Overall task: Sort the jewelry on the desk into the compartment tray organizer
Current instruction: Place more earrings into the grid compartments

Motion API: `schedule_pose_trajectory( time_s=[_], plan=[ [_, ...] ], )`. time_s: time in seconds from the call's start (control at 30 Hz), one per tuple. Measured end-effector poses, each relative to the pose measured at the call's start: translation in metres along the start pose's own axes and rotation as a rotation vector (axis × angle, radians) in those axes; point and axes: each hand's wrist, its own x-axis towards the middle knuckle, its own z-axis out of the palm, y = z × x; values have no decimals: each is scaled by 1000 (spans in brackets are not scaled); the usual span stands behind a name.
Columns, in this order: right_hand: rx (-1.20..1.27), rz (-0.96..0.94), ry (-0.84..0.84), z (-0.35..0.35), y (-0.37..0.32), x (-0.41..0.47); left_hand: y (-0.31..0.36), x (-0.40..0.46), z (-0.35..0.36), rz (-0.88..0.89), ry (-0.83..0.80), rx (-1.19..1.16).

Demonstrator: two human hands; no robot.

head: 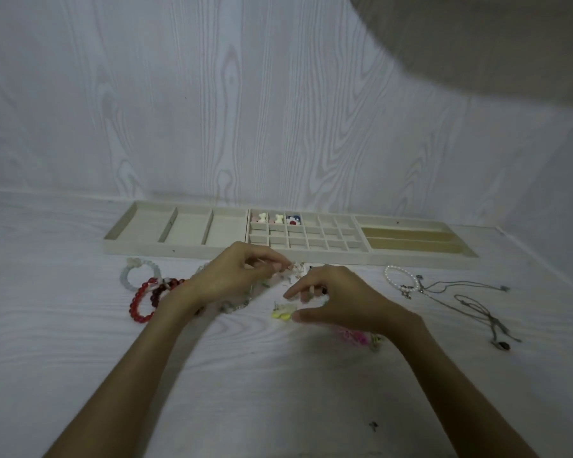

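Left hand [237,276] hovers just near of the tray organizer [288,251], fingertips pressed together, pinching a small silvery piece of jewelry [291,266] too tiny to identify. Right hand [336,299] sits beside it over the desk [245,375], fingers loosely curled, index finger reaching left; whether it grips anything, I cannot tell. A yellow earring [282,313] lies just by its thumb, a pink piece [356,337] under its wrist. In the tray's far row of small compartments: two white bone-shaped pieces [270,218] and a red, white and blue flower piece [293,220]. Left on the desk, a red beaded bracelet [143,300] and a pale bracelet [129,276]. Right, a pearl bracelet [401,280] and thin chain necklaces [470,300].
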Motion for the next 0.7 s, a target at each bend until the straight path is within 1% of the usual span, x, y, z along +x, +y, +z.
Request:
schedule_pose_trajectory(
  time_s=[0.07, 0.13, 0.2, 0.27, 0.37, 0.43, 0.5, 0.57, 0.63, 0.7],
  plan=[
    [-47, -13, -10, 9, -2, 4, -2, -6, -7, -9, -30, -26],
    [-41, 1, 1, 15, -4, 9, -4, -10, -13, -45, -79, -72],
    [-9, 41, 33, 18, -5, 14, -8, -13, -17, -86, -110, -99],
    [73, 114, 85, 17, -3, 14, -8, -13, -16, -135, -137, -105],
    [304, 233, 173, 17, -4, 15, -7, -12, -12, -116, -192, -109],
    [444, 280, 204, 15, -9, 13, -6, -10, -9, -89, -175, -148],
    [635, 303, 204, 13, -13, 12, -5, -8, -8, -64, -108, -181],
    [840, 315, 169, 11, -18, 12, -5, -7, -7, -41, -22, -197],
    [1014, 349, 144, 13, -22, 13, -6, -7, -7, -26, 30, -229],
    [1150, 416, 185, 15, -25, 15, -8, -7, -6, -40, 66, -252]
  ],
)
